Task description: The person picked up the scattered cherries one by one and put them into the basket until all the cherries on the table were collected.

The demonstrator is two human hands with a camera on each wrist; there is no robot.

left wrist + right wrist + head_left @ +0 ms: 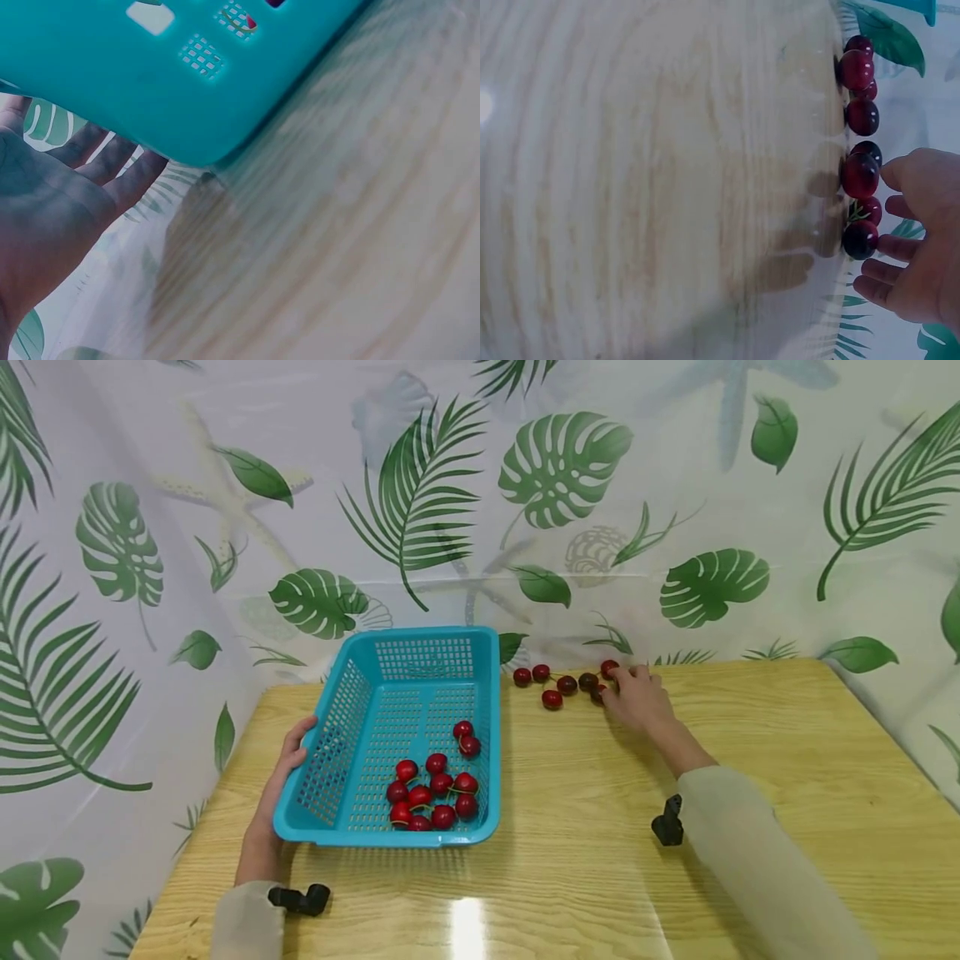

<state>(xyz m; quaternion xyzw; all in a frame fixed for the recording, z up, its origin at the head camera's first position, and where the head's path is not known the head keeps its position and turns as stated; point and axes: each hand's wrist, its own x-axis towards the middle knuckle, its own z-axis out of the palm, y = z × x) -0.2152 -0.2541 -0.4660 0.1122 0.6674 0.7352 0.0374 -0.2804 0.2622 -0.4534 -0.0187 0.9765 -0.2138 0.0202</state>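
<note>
My left hand (pixel 281 777) grips the left rim of a blue plastic basket (pixel 300 827). In the left wrist view the fingers (pixel 135 180) of that hand run behind the basket's edge, their tips hidden. Several dark red cherries (pixel 442 817) with stems lie in the basket, mostly toward its front right corner. My right hand (pixel 641 700) is at the right end of a row of loose cherries (pixel 566 685) near the table's back edge. In the right wrist view its spread fingers (pixel 900 247) are beside the nearest cherries (pixel 860 240), with no closed pinch visible.
The light wooden table (pixel 570 860) bears the basket and the cherries. A white curtain (pixel 480 543) with green leaf prints hangs just behind the table and at its left. Black wrist cameras (pixel 669 822) sit on both sleeves.
</note>
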